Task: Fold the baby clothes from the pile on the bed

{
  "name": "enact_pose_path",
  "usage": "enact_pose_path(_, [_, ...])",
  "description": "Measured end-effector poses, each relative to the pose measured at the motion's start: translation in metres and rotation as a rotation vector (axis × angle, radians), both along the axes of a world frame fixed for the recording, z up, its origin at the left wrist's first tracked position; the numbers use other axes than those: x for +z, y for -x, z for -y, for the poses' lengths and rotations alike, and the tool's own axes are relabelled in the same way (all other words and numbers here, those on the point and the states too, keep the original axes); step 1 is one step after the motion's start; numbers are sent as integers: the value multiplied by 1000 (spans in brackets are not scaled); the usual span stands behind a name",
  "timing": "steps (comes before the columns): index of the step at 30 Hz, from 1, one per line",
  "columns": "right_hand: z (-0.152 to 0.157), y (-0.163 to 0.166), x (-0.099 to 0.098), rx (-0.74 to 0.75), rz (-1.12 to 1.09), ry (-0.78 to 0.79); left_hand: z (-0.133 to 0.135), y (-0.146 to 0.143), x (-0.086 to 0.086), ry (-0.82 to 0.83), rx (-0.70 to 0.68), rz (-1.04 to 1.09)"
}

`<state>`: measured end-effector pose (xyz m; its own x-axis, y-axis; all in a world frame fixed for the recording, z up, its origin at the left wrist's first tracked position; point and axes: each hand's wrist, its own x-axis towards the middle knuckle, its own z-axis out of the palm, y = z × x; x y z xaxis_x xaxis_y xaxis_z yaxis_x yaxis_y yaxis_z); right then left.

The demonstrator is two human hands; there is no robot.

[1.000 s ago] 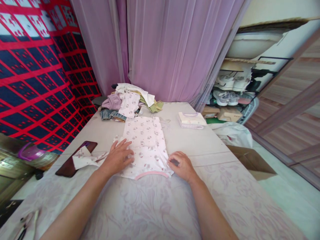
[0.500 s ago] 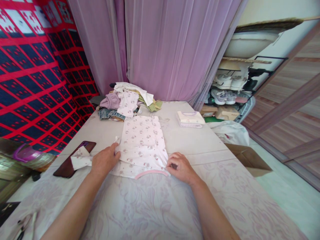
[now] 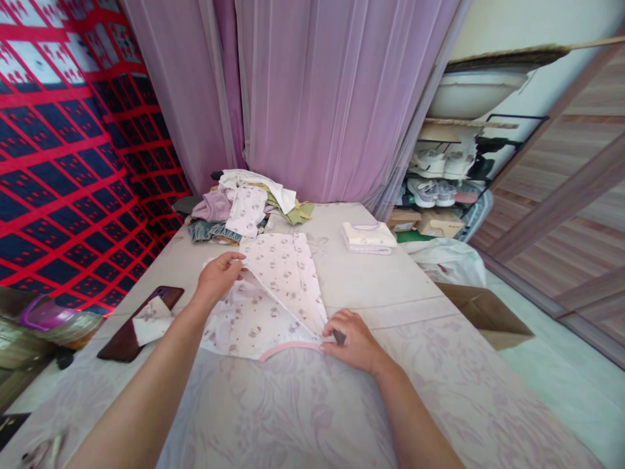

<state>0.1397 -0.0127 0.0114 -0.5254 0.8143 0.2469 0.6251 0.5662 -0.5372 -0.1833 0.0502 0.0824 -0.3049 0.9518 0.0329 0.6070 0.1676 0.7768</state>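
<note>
A small white garment [image 3: 273, 293] with a pale print and pink neck trim lies spread on the table [image 3: 303, 404] in front of me. My left hand [image 3: 217, 273] pinches the garment's left edge and holds it lifted off the table, folded toward the middle. My right hand [image 3: 349, 335] is closed on the near right corner by the pink trim and presses it down on the cloth.
A heap of mixed clothes [image 3: 244, 205] sits at the table's far end. A folded white garment [image 3: 367, 236] lies at the far right. A dark phone [image 3: 141, 322] under a scrap of cloth rests at the left. A cardboard box [image 3: 483, 312] and shoe rack [image 3: 439, 189] stand right.
My left hand left the garment's flat middle, moved to its left edge, gripped it and lifted it up and away from me. My right hand stayed at the near right corner.
</note>
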Motion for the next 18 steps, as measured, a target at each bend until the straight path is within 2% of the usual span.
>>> enact_pose_path(4, [3, 5, 2, -33, 44, -22, -35, -28, 16, 23, -155, -145])
enact_pose_path(8, [4, 9, 4, -85, 51, -50, -70, -59, 22, 95, -334, -422])
enact_pose_path(12, [4, 11, 5, -96, 40, -44, -98, -94, 17, 138, -426, -688])
enact_pose_path(18, [4, 15, 1, -175, 34, -4, -123, -135, -4, 162, -487, -800])
